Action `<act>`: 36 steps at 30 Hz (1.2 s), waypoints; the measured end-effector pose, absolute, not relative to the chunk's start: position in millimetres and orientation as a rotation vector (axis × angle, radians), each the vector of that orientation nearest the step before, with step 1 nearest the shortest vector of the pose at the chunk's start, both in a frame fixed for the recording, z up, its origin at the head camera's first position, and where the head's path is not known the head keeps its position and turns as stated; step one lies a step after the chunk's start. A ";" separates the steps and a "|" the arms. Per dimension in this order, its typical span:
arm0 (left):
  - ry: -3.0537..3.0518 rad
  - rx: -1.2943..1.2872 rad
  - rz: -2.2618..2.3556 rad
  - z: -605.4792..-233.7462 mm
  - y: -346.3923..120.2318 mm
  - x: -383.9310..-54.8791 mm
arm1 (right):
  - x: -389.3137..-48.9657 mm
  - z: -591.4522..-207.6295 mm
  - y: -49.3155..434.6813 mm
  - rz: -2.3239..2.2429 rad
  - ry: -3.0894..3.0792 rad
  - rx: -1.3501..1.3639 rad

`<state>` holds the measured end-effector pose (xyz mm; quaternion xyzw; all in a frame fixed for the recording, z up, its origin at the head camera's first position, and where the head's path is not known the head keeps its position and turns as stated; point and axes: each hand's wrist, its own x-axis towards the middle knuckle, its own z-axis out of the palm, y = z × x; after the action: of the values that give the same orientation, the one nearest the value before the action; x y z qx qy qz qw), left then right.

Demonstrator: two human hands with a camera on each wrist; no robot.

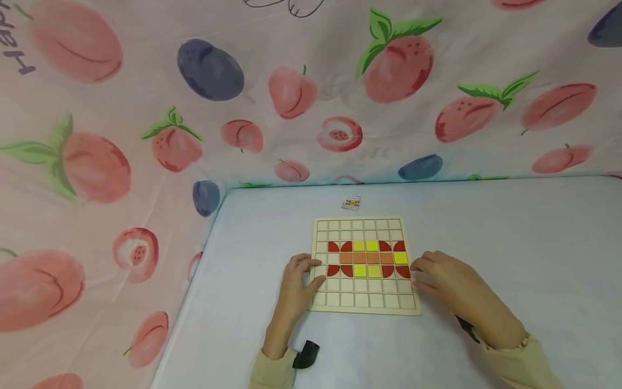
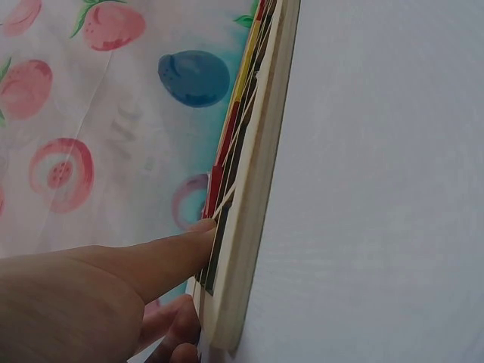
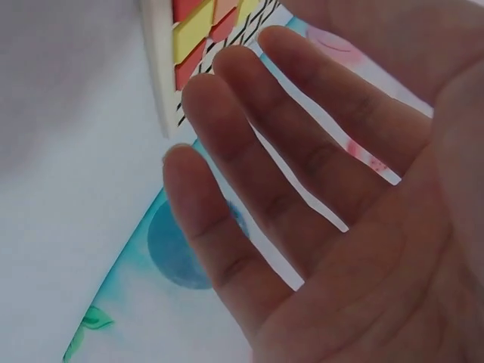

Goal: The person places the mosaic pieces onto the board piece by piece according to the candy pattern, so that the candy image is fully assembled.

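Note:
A square wooden grid board point(image 1: 362, 300) lies flat on the table, bearing several coloured tiles across its middle rows. Red tiles with curved edges point(image 1: 332, 270) sit at both sides of the pattern, with yellow square tiles point(image 1: 365, 246) and orange tiles point(image 1: 359, 258) between them. My left hand point(image 1: 293, 283) rests at the board's left edge, thumb and fingertips touching the rim and outer cells. By the right edge is my right hand point(image 1: 452, 283); its fingers look loosely extended, with nothing held in the palm in the right wrist view.
Beyond the board lies a small card point(image 1: 351, 203) printed with a similar coloured grid pattern. A pale cloth covers the table point(image 1: 243, 227). Fruit-printed fabric point(image 1: 291, 32) hangs along the back and left sides. A black strap piece point(image 1: 306, 355) sits at the left wrist.

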<state>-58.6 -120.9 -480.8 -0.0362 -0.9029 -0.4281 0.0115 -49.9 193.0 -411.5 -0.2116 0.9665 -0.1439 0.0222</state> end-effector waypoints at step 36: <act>-2.813 -0.112 -1.349 -481.7 -121.4 -58.8 | -36.8 -436.8 248.6 -0.471 2.741 -0.420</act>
<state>-58.8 -121.4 -481.7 -0.0360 -0.9011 -0.4320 0.0098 -36.8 248.6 -436.8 -0.1474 0.9614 -0.1653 0.1634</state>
